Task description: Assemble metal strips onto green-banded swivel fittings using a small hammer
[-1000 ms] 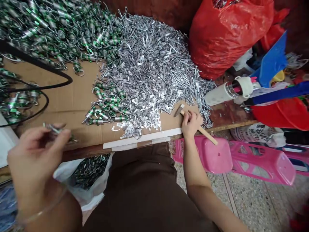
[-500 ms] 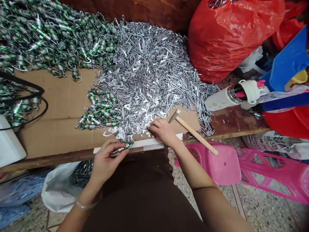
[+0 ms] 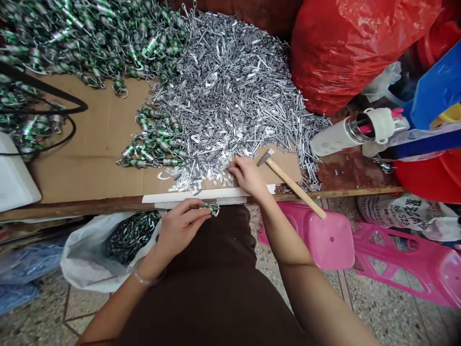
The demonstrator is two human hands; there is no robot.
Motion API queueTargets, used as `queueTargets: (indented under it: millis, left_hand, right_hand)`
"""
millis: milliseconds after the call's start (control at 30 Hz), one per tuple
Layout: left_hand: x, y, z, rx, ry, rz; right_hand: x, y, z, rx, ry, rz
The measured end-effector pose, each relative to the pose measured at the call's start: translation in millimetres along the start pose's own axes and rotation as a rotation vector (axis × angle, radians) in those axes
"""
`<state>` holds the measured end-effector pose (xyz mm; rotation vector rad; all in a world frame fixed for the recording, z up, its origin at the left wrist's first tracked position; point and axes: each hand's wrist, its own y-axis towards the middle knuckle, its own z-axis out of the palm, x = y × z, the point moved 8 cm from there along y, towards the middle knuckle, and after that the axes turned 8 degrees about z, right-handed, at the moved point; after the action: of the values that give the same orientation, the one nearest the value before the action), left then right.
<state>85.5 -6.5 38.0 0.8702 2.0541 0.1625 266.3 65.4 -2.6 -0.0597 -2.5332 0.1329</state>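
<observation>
My left hand (image 3: pixel 179 227) is shut on a small green-and-silver metal assembly (image 3: pixel 212 208), just below the board's front edge. My right hand (image 3: pixel 248 177) rests at the near rim of a large heap of small silver metal strips and pins (image 3: pixel 230 86), its fingertips among the pieces. Whether those fingers hold a piece is hidden. A wooden-handled hammer (image 3: pixel 288 182) lies just right of that hand, untouched. Green-banded assemblies lie in a big mass (image 3: pixel 90 41) at the far left and a small row (image 3: pixel 153 139) beside the heap.
The pieces lie on brown cardboard (image 3: pixel 86 144) with a white strip (image 3: pixel 201 194) along its front edge. A white bag (image 3: pixel 84 254) of dark assemblies sits below left. A red sack (image 3: pixel 345 53), a flask (image 3: pixel 342 137) and a pink stool (image 3: pixel 324 235) stand to the right.
My left hand has moved from the far left to the board's front edge, still holding the assembly. My right hand has left the hammer and gone to the heap.
</observation>
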Motion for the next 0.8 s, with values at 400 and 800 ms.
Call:
queueTargets:
  millis: [400, 800]
  left_hand:
    - [-4.4, -8.5, 1.1, -0.005, 0.027, 0.044]
    - [-6.2, -3.6, 3.3, -0.011, 0.035, 0.037]
  right_hand:
    - [-1.2, -31.5, 15.4, -0.014, -0.176, 0.155]
    - [56.4, -109.2, -6.8, -0.171, 0.178, -0.201]
